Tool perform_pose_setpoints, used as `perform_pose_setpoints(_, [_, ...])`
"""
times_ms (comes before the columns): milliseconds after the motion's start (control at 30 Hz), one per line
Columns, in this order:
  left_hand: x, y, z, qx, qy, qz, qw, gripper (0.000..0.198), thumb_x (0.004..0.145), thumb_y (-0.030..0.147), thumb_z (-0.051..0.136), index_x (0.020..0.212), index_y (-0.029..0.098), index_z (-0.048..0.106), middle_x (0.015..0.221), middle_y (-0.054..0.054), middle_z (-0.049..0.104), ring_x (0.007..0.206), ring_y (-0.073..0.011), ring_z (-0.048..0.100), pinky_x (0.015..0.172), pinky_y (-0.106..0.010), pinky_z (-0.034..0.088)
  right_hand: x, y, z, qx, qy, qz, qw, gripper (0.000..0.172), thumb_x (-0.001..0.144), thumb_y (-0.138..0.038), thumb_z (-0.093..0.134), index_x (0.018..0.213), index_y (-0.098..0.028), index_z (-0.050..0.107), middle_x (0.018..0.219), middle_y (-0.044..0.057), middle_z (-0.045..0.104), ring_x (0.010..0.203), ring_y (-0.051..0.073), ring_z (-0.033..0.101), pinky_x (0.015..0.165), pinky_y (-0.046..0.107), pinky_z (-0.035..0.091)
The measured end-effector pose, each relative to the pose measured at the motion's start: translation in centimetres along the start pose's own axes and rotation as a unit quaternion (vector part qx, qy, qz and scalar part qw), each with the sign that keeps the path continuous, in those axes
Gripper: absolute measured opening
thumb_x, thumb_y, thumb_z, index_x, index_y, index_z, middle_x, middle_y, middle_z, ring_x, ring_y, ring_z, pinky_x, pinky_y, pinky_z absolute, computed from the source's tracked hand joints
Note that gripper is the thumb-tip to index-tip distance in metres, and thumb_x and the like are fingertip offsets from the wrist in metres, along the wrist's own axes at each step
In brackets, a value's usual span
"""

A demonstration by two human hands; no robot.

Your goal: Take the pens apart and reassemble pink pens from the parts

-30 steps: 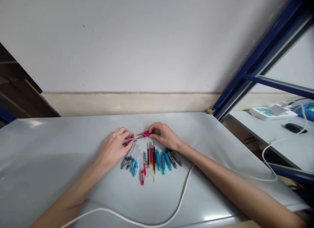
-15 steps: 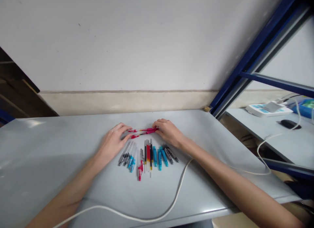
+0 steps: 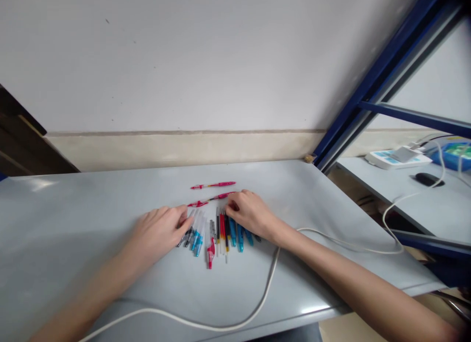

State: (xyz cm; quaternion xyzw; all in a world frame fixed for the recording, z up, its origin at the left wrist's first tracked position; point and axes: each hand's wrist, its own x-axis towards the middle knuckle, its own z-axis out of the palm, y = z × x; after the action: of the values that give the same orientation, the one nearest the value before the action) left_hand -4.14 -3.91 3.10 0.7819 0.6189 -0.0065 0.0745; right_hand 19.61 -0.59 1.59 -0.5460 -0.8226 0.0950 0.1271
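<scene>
My left hand is at the left end of the pen parts, its thumb and index finger apart beside clear pen barrels with black and blue ends. My right hand has its fingers curled down over the tops of the ink refills and the blue pen barrels; its fingertips are hidden. Behind the hands lie two red pens, the nearer one close to my right knuckles. A clear barrel with a red clip rests in front, beside small grey pieces, probably springs.
A white cable curves across the grey table and under my right forearm. The wall stands behind the table. At right, past a blue metal frame, another table holds a white device and a black mouse.
Both hands have drawn back from the red pens, which now lie apart on the table. My left hand came down to the clear barrels, my right hand towards the refills and blue barrels.
</scene>
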Motion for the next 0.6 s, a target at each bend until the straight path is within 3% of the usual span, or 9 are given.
perform_pose_setpoints(167, [1.5,-0.4,-0.5,-0.003,0.015,0.014,1.0,0.03,0.101,0.042,0.034,0.081,0.024,0.047,0.072,-0.001,0.061,0.065,-0.0214,0.058,0.061,-0.029,0.026,0.6,-0.4,0.6,-0.033,0.004,0.005,0.999,0.028,0.09,-0.021,0.053,0.062,-0.018,0.054,0.061,0.002,0.057,0.058,0.014,0.042,0.057,0.031,0.022])
perform_pose_setpoints(333, [3.3,-0.4,-1.7,-0.031,0.056,0.051,0.997,0.024,0.098,0.046,0.041,0.089,0.025,0.047,0.083,-0.001,0.065,0.067,-0.0198,0.058,0.06,-0.028,0.027,0.9,-0.9,0.8,-0.072,0.0,0.019,0.997,0.028,0.092,-0.021,0.051,0.066,-0.018,0.061,0.067,0.005,0.065,0.059,0.015,0.05,0.058,0.032,0.022])
perform_pose_setpoints(467, [2.6,-0.8,-1.2,0.015,0.013,0.022,1.0,0.037,0.1,0.05,0.037,0.075,0.023,0.045,0.068,0.0,0.06,0.062,-0.0208,0.056,0.059,-0.03,0.025,1.2,-0.8,1.1,-0.083,0.003,0.017,0.996,0.027,0.09,-0.018,0.05,0.068,-0.017,0.064,0.071,0.007,0.068,0.061,0.017,0.053,0.059,0.033,0.022])
perform_pose_setpoints(600, [1.1,-1.8,0.2,0.025,0.005,0.016,1.0,0.038,0.103,0.048,0.027,0.084,0.025,0.05,0.07,-0.001,0.062,0.068,-0.0233,0.062,0.061,-0.03,0.028,1.4,-0.3,1.3,-0.067,0.003,0.004,0.998,0.027,0.088,-0.019,0.053,0.063,-0.017,0.063,0.064,0.006,0.064,0.056,0.016,0.049,0.057,0.034,0.021])
